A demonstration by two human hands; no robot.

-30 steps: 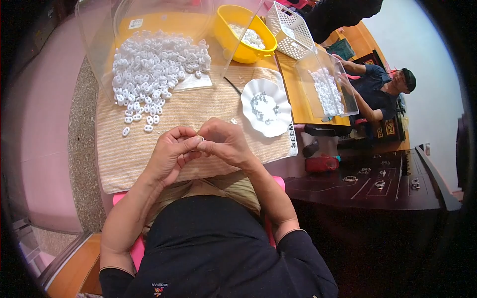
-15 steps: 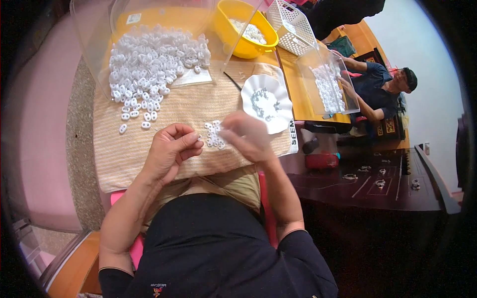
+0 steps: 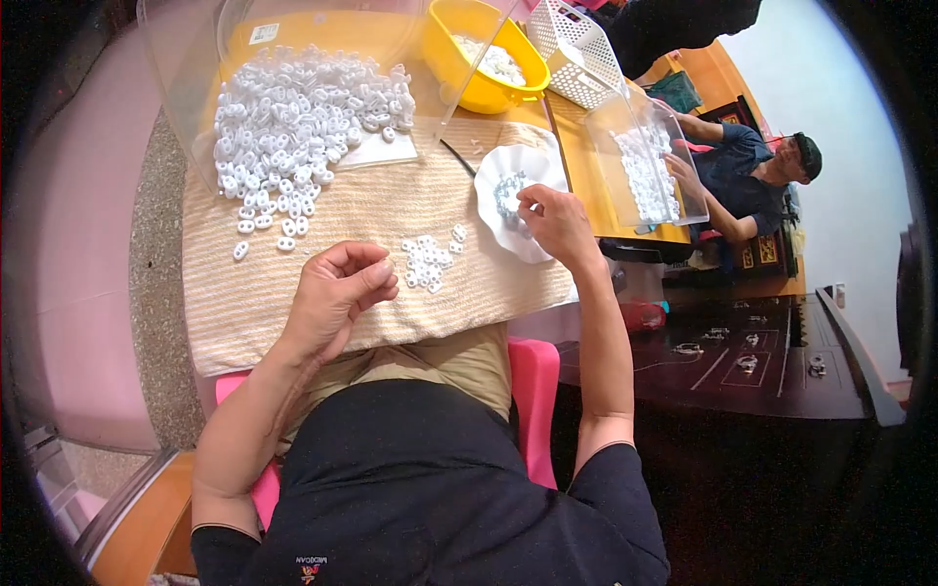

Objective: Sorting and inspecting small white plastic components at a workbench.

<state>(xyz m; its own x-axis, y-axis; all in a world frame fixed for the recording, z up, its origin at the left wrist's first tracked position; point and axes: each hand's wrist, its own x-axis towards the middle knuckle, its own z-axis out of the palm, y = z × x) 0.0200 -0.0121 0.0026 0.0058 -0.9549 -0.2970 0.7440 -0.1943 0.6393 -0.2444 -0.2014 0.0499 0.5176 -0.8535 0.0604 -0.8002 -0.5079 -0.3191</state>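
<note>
— Since a moment ago the right hand [image 3: 555,223] has swung out from the middle of the woven mat [image 3: 322,283] to the white scalloped dish [image 3: 516,200]; half a second back it was only partway there, over the small cluster of white rings [image 3: 428,262].

— And the left hand [image 3: 337,293]?

— It has barely shifted. It rests on the mat just left of that cluster, fingers [image 3: 376,278] curled shut with thumb against fingertips; whether a ring is pinched inside, I cannot tell.

— So which hand is nearer the loose rings?

— The left one; the cluster lies just to its right, almost touching. The big heap of white rings [image 3: 303,107] sits farther up, spilling from the clear tray [image 3: 181,98].

— The right fingers?

— Bent down over the dish, tips at the small pale pieces [image 3: 506,188] in its centre; gripping or not, I cannot tell.
</note>
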